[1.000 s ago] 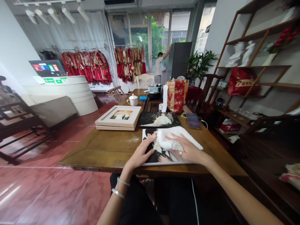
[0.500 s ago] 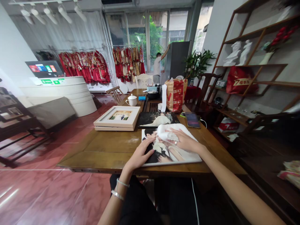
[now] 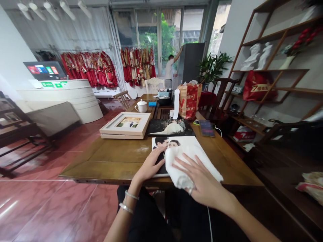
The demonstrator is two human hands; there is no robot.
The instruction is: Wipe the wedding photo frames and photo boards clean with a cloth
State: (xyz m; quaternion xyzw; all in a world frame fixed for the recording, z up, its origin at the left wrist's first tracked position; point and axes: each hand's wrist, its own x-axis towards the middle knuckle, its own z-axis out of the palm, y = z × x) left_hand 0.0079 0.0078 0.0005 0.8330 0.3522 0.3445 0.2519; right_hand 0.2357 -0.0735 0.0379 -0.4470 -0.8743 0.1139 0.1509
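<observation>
A wedding photo panel [image 3: 193, 143] showing a couple lies flat at the near edge of the wooden table [image 3: 113, 154]. My left hand [image 3: 150, 166] rests on the panel's left side, fingers stretched out and holding nothing. Under my right hand [image 3: 205, 179] is a bunched white cloth [image 3: 173, 164], held beneath the palm with the fingers spread over it. This cloth covers much of the panel's lower right part and reaches past its near edge. Touching or close to the panel's far edge is a dark photo panel [image 3: 174, 128] with a white gown.
Stacked pale frames [image 3: 123, 131] sit to the left, with a white lidded cup [image 3: 141, 106] behind them. A phone [image 3: 207, 127] on a cable lies right. Further back stand a paper bag [image 3: 189, 101] and a black pot [image 3: 164, 100]. A person [image 3: 169, 69] stands by a grey cabinet.
My right hand has slid the white cloth toward me, from the panel's upper part down over its near edge, uncovering a face in the photo. My left hand has stayed in place.
</observation>
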